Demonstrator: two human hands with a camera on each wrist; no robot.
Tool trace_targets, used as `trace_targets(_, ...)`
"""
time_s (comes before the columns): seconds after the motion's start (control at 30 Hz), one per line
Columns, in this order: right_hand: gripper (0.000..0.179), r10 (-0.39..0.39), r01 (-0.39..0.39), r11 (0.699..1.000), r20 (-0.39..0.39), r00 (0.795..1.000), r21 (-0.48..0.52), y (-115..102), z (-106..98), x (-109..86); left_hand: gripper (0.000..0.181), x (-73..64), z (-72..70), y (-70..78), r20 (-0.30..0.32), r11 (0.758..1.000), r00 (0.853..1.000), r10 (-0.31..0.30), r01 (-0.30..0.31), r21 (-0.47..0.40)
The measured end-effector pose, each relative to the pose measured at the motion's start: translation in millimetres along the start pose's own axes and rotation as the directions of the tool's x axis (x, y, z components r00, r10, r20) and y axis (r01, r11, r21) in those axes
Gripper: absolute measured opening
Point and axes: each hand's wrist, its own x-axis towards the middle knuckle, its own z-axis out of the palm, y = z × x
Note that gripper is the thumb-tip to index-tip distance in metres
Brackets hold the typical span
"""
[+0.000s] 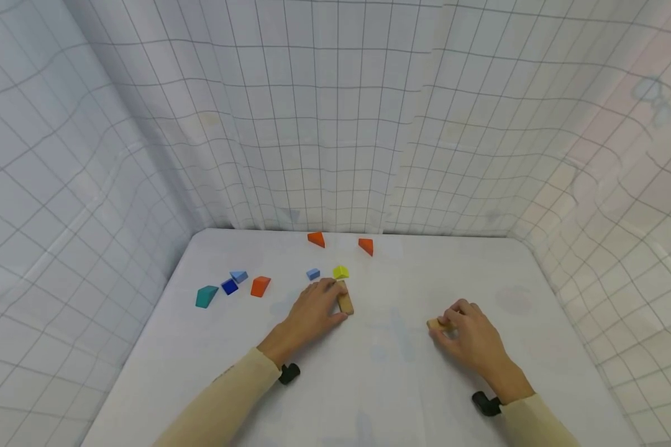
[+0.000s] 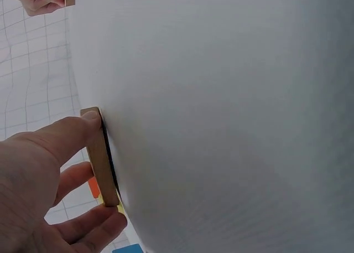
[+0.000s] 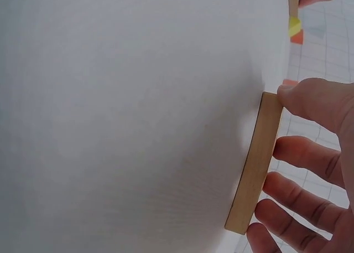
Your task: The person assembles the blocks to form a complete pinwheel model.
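My left hand (image 1: 311, 313) grips a flat wooden block (image 1: 345, 302) near the middle of the white table. The left wrist view shows the thumb at one end of this block (image 2: 99, 156) and fingertips at the other, with the block low over the tabletop. Further right, my right hand (image 1: 472, 338) holds a second wooden block (image 1: 435, 324), mostly covered by the hand in the head view. Seen from the right wrist, the thumb lies at one end of that block (image 3: 255, 164) and the fingers touch along its side. A yellow block (image 1: 341, 272) stands just beyond the left hand.
A small light blue block (image 1: 313, 274) lies beside the yellow one. Two orange blocks (image 1: 316, 239) (image 1: 366, 246) are near the back edge. On the left sit a teal block (image 1: 205, 297), a dark blue cube (image 1: 230, 286), a blue triangle (image 1: 238, 277) and a red-orange block (image 1: 260, 286). Gridded curtains (image 1: 341, 124) surround the table.
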Motion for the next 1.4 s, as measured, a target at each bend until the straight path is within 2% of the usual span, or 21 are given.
trace_targets(0.2, 0.022, 0.001, -0.001, 1.000, 0.007, 1.000, -0.010, 0, 0, 1.2, 0.059, -4.6, 0.0, -3.2, 0.006, 0.999, 1.000, 0.023, -0.022, -0.043)
trace_targets(0.43, 0.021, 0.013, -0.013, 1.000, 0.019, 1.000, 0.007, 0, 0, 1.4, 0.060, -16.7, 4.2, -4.3, 0.005, 0.989, 0.996, 0.092, -0.090, -0.118)
trace_targets(0.57, 0.020, 0.014, -0.014, 1.000, 0.022, 1.000, 0.012, 0, 0, 0.9, 0.063, -25.0, 5.1, -0.4, 0.035, 0.983, 0.992, 0.125, -0.119, -0.141)
trace_targets(0.7, 0.020, 0.013, -0.013, 1.000, 0.017, 1.000, 0.013, 0, 0, 0.5, 0.064, -33.5, 5.9, 3.4, 0.073, 0.982, 0.986, 0.152, -0.142, -0.128)
trace_targets(0.9, 0.020, -0.007, 0.007, 1.000, -0.006, 1.000, 0.017, 0, 1, -0.1, 0.062, -44.6, 5.8, 6.7, 0.085, 0.976, 0.977, 0.196, -0.185, -0.116)
trace_targets(1.4, 0.020, -0.010, 0.010, 1.000, -0.013, 1.000, 0.018, -1, 1, 0.9, 0.062, -66.0, 3.0, 11.0, 0.140, 0.972, 0.968, 0.208, -0.189, -0.141)
